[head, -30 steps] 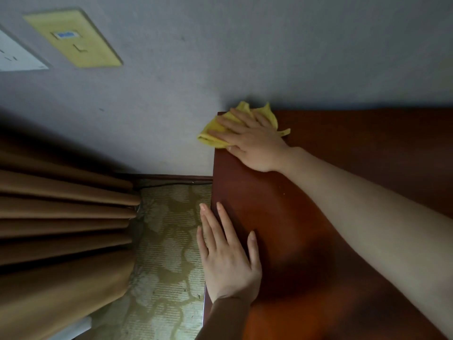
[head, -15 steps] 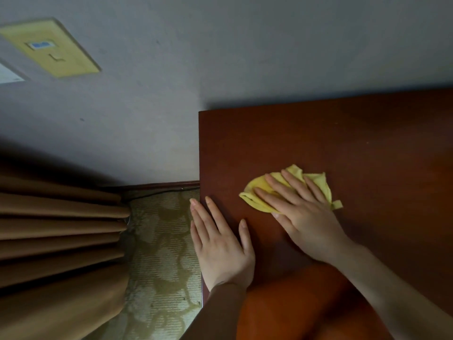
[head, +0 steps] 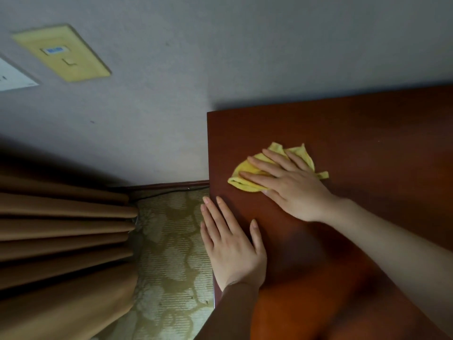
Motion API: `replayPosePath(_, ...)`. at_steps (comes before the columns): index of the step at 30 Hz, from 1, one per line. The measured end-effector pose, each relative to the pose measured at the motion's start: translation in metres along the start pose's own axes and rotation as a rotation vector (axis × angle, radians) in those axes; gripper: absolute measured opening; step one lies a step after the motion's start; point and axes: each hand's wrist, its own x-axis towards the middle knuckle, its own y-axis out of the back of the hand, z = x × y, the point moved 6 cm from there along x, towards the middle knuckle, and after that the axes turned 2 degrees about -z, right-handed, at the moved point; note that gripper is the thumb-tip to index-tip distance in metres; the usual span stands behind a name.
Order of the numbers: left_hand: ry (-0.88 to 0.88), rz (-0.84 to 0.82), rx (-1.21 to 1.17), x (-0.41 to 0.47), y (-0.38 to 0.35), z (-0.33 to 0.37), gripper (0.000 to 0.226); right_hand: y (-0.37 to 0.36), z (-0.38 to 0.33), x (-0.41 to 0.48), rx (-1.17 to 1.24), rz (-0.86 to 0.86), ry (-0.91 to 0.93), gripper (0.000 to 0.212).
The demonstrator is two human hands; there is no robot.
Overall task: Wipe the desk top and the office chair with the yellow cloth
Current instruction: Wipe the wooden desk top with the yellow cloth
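While under right hand, yellow cloth

Furnished room, curtains, patterned carpet, desk

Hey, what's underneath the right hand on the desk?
The yellow cloth, bunched on the desk top and pressed by the right hand. Its edges stick out around the hand. The part beneath the hand, and the wood under that, are covered.

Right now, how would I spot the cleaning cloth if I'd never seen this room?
Find the reddish-brown desk top against the grey wall. Near its left edge the right hand presses flat on a crumpled yellow cloth, the only bright thing on the wood.
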Motion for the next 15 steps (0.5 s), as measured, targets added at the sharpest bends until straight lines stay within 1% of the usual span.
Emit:
replayPosePath(4,-0.003,-0.007,0.016,-0.001,-0.001,0.0,0.072,0.014,-0.018,0.051,0.033,0.04,0.02,0.049)
replayPosePath(8,-0.005,-0.001,0.021,0.0,-0.001,-0.001,0.071,0.026,-0.024,0.102,0.093,0.052,-0.025,0.048)
replayPosePath(12,-0.012,0.008,0.018,0.001,0.0,-0.001,0.071,0.035,-0.018,0.139,0.144,0.005,-0.059,0.046)
replayPosePath(15,-0.006,0.005,0.017,0.002,-0.001,-0.001,0.071,0.037,-0.017,0.148,0.163,-0.016,-0.076,0.045)
